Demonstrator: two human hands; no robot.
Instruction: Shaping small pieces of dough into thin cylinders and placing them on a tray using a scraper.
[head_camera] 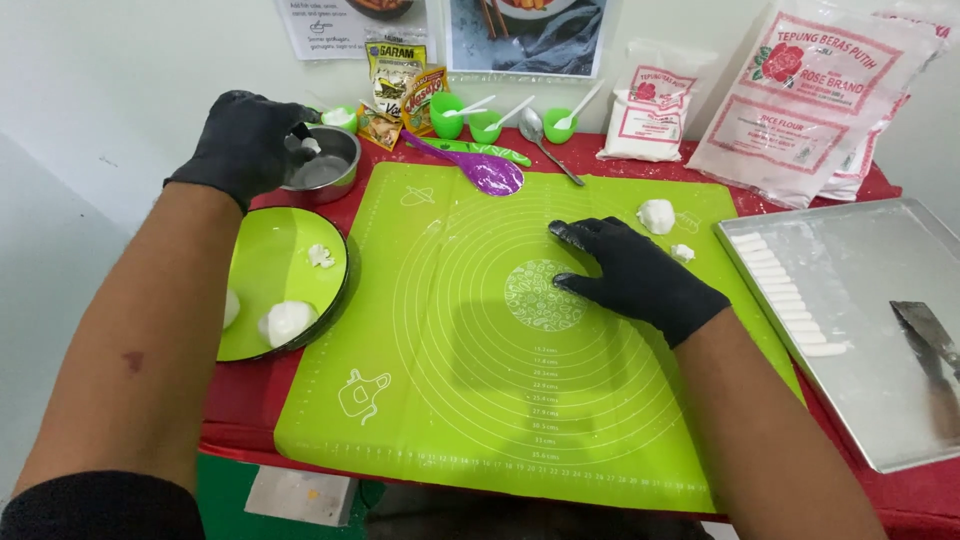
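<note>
Both my hands wear black gloves. My left hand (245, 140) reaches over a small steel bowl (335, 175) at the back left, fingertips dipped at its rim with a bit of white dough on them. My right hand (630, 272) lies flat on the green silicone mat (480, 400), fingers spread near the mat's round centre pattern, holding nothing. A white dough lump (656, 215) and a small crumb (683, 252) lie on the mat just beyond that hand. A green bowl (268, 262) at the left holds dough balls (287, 322).
A metal tray (860, 270) at the right carries a row of white dough sticks (790, 300) and a scraper (935, 345). Flour bags (810, 100), small green cups (485, 125), a purple spoon (490, 170) and a metal spoon (545, 140) stand at the back on the red tablecloth (240, 400).
</note>
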